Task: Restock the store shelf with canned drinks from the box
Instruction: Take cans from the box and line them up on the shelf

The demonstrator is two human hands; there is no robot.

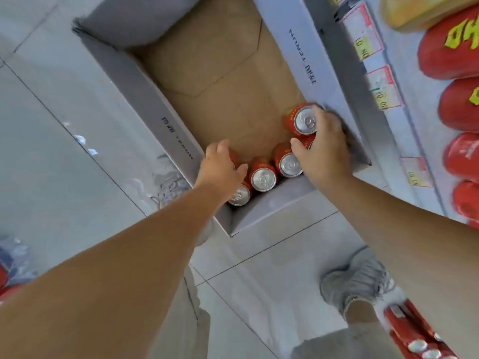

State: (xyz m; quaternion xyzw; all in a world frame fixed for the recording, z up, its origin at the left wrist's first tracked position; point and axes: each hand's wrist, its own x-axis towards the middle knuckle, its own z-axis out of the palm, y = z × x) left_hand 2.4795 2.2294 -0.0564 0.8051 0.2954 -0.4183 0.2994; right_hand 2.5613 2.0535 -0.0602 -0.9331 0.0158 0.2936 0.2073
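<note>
With the last cans [263, 178] bunched along the box's [145, 81] 6 o'clock wall, my left grip [220, 168] curls over the corner can [234, 158] at 7 o'clock and my right grip [322, 149] clasps the side can [304, 121] at 4 o'clock, probably so two go shelfward together.

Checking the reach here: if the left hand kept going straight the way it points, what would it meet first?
Most likely the red can half hidden under the left hand; it may already touch it. Past that can lies only bare box floor, though depth is hard to judge.
</note>
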